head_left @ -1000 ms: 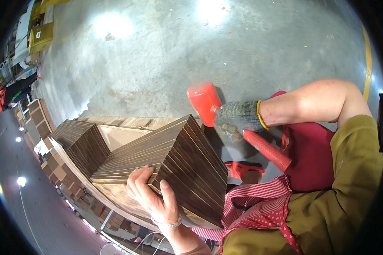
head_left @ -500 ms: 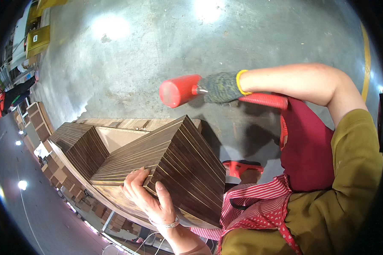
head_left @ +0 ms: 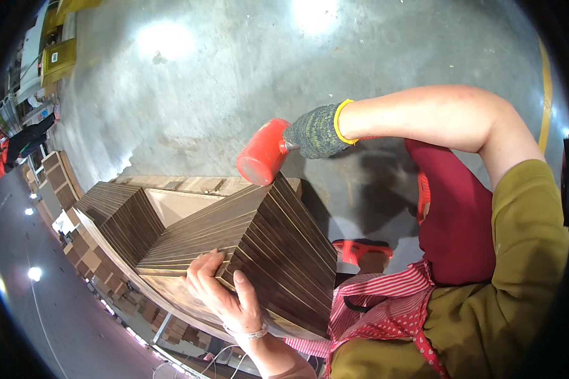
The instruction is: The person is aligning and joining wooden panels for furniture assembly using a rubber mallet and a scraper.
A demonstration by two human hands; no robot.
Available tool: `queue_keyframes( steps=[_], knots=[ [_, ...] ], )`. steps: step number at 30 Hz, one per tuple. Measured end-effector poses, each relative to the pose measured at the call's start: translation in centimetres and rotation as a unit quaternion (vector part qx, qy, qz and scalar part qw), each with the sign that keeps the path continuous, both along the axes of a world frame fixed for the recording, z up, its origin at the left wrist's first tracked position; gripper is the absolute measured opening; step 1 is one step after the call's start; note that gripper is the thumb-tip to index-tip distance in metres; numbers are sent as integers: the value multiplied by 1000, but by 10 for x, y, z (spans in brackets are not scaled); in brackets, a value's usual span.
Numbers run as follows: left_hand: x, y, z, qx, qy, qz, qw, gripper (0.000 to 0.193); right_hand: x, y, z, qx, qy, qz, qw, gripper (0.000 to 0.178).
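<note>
Low in front, here's the dark striped cabinet [head_left: 202,237]; at its far corner, the red mallet [head_left: 262,153], contact unclear, gripped close to its head by the gloved right hand [head_left: 316,132], probably for control; and the bare left hand [head_left: 226,300] clasps the near edge, apparently steadying it.

Mallet [head_left: 259,155], red: the right hand [head_left: 319,131], gloved in grey-green, holds it; its head is at a corner of a dark striped wooden piece [head_left: 284,252], contact unclear. Left hand [head_left: 224,297], bare: rests across that piece's edge. Bracelet [head_left: 246,333]: circles the left wrist.
</note>
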State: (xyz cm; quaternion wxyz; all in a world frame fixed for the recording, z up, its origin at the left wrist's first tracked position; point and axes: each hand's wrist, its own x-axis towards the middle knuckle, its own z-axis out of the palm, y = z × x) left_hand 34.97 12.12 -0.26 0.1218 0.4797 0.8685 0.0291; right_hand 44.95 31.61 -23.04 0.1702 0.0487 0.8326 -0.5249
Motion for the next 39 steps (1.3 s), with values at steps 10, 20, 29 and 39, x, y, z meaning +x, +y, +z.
queue_keyframes(
  steps=[10,20,29,39],
  knots=[
    [0,-1,-1,3,-1,2,1000,34,-6,3,-4,-29,-30,4,999,36],
    [0,-1,2,7,0,-5,1000,33,-2,18,37,-85,-141,4,986,29],
    [1,1,2,9,1,-1,1000,27,14,18,60,-179,-146,-27,973,33],
    [-2,1,-3,26,-7,1,1000,31,7,17,51,-124,-71,40,989,39]
  ],
)
